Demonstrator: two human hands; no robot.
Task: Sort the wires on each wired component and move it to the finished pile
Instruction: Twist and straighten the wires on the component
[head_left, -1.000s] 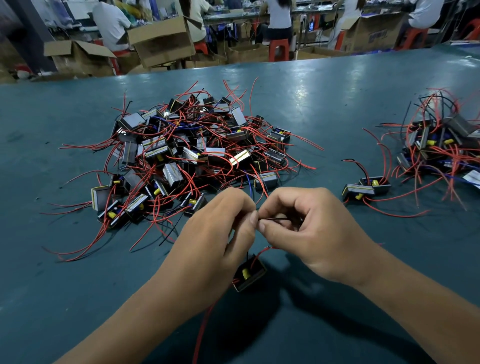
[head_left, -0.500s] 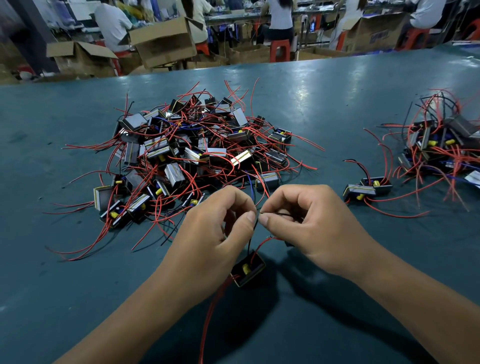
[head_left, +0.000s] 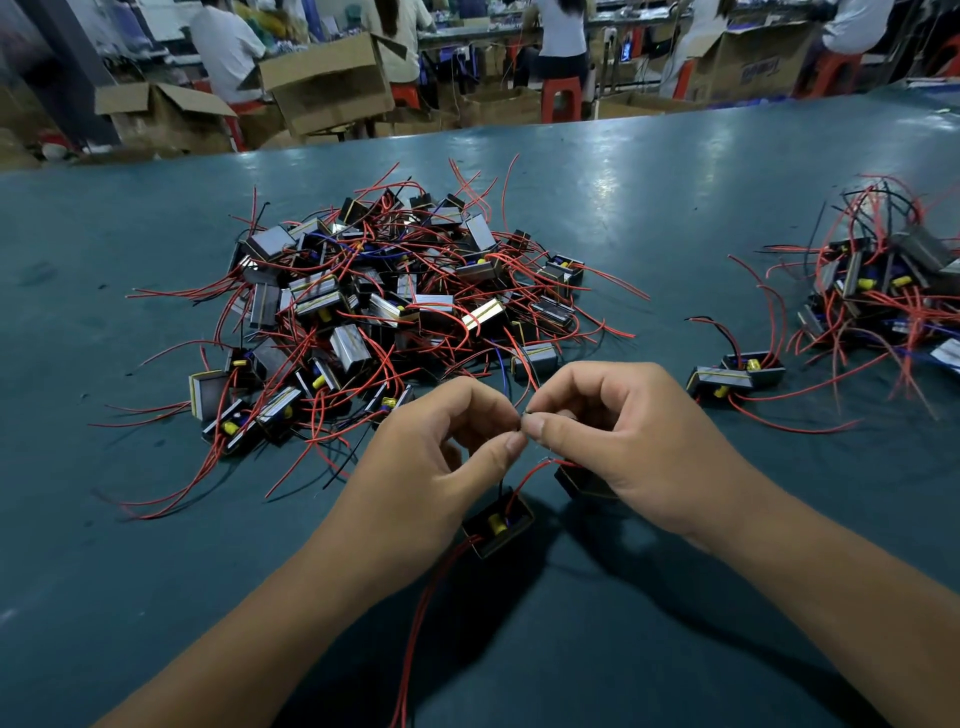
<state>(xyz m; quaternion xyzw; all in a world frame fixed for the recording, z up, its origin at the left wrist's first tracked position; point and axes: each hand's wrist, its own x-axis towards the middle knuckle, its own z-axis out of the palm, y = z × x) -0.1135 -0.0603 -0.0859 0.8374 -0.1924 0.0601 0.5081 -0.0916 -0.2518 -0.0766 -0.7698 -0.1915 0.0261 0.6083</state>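
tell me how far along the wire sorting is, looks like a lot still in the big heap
Early days. Done: a small finished pile at the right edge, with one component lying apart beside it. In hand: the left hand and right hand pinch a thin wire above a component on the table. Left: the much larger unsorted heap.

A small black wired component (head_left: 498, 524) with a yellow part inside hangs tilted just above the desk (head_left: 156, 571), one red wire (head_left: 426, 623) trailing toward the viewer and thinner leads rising to the pinching fingertips of the left hand (head_left: 441, 457) and right hand (head_left: 623, 441). The unsorted heap (head_left: 395, 306) lies beyond; the finished pile (head_left: 878, 291) sits far right, seemingly with two strays (head_left: 735, 375) beside it
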